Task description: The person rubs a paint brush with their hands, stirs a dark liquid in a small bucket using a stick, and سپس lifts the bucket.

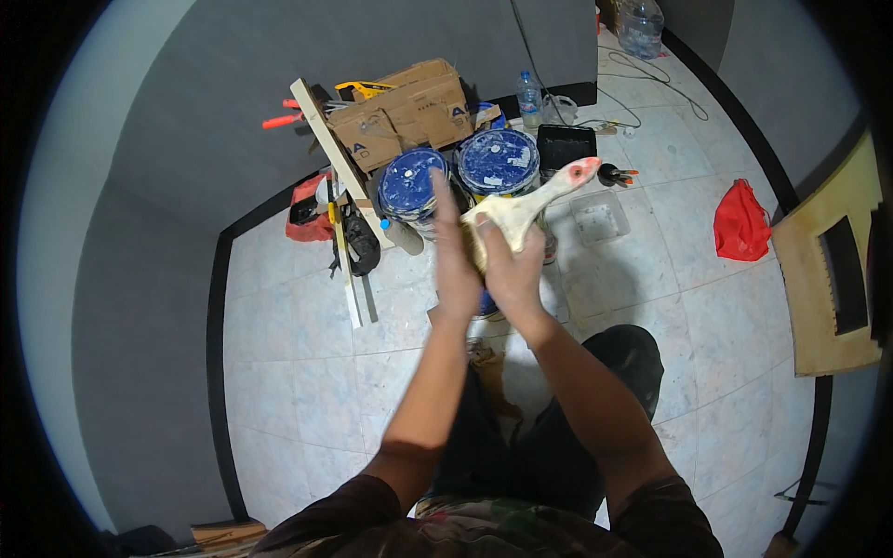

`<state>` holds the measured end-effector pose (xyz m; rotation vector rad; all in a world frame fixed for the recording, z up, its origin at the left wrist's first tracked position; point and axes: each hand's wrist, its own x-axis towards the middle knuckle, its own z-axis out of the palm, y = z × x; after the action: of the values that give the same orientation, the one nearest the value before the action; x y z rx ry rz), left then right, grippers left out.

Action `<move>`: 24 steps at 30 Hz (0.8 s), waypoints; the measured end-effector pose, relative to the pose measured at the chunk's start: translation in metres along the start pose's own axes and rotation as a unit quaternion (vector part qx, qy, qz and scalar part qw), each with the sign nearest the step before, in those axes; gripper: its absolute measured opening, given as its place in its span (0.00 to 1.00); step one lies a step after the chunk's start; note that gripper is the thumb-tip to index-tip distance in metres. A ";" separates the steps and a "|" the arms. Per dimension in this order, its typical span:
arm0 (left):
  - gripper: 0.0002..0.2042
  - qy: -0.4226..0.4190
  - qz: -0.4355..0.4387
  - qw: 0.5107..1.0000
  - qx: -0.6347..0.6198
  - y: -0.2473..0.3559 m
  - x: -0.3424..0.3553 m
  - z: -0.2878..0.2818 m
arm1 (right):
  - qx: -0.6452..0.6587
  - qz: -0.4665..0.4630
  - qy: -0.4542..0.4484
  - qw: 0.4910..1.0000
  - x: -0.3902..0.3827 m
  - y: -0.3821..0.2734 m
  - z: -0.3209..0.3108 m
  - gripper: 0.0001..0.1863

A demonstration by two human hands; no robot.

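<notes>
A wide paintbrush [523,210] with a cream handle and a reddish tip is in my right hand [514,274]. The fingers and thumb close around its broad lower part, and the handle points up to the right. My left hand [455,256] is held upright along the brush's left side, by the bristles. Its fingers are stretched out and slightly smeared by motion; whether the palm touches the bristles I cannot tell. Behind the hands stand two buckets with paint-smeared blue lids, a left bucket [412,180] and a right bucket [498,162]. Part of another blue thing shows just below my hands.
Cardboard [409,112] leans by the wall beside a wooden plank [326,139]. Near the buckets are a water bottle [529,99], a black tray [566,146], a clear tub [600,218] and a small bottle [402,236]. A red bag [741,221] lies at right, a cable [660,76] behind.
</notes>
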<state>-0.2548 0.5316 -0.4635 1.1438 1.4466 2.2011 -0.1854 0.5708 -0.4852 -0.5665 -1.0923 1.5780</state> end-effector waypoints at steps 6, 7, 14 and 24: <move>0.43 -0.227 -0.077 0.971 0.006 0.003 -0.101 0.023 | -0.072 0.110 0.146 0.981 0.055 -0.008 -0.023 0.17; 0.44 -0.256 -0.071 0.964 0.028 -0.004 -0.109 0.018 | -0.028 0.169 0.163 0.972 0.058 -0.020 -0.019 0.17; 0.47 0.081 -0.017 0.997 -0.005 0.014 0.020 -0.060 | 0.034 0.217 -0.137 0.966 -0.025 -0.002 0.018 0.19; 0.33 -0.018 -0.122 0.991 0.042 0.029 0.000 -0.079 | 0.101 0.250 -0.074 0.960 0.023 -0.029 -0.019 0.15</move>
<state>-0.3070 0.4666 -0.4533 0.9681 1.5838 1.9608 -0.1620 0.5988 -0.4648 -0.6255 -0.9214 2.1745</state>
